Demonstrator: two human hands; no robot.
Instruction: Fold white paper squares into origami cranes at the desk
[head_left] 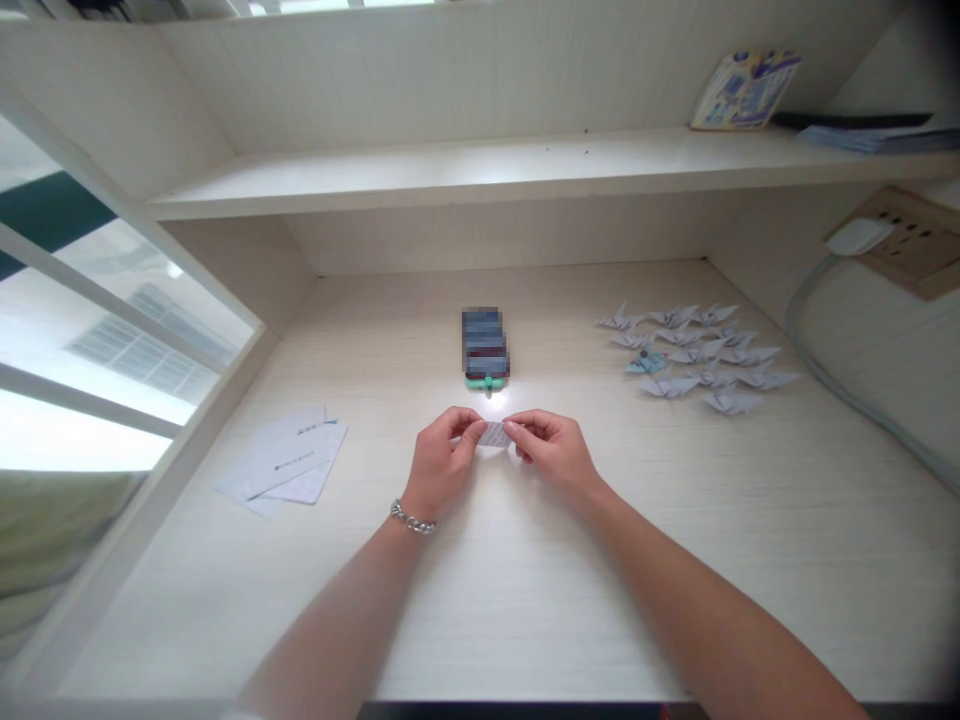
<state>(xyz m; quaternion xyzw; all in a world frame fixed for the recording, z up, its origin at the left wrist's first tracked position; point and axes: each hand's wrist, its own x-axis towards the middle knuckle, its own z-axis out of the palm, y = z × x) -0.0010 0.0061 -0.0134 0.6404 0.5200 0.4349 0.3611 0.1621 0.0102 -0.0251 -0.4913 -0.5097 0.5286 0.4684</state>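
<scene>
A small folded piece of paper [495, 434] sits between both hands just above the desk's middle. My left hand [442, 462], with a metal bracelet on the wrist, pinches the paper's left end. On the other end my right hand [553, 452] pinches with thumb and forefinger. A phone [485, 345] on a green stand is propped right behind the paper. Several folded paper cranes [694, 355] lie in a group to the right of the phone.
A few flat paper sheets [289, 465] lie on the pale wooden desk [525, 600] at the left. A window runs along the left edge. A shelf [480, 170] spans above, with a printed card [744, 90]. A cable [847, 390] and wall socket [900, 240] are at right.
</scene>
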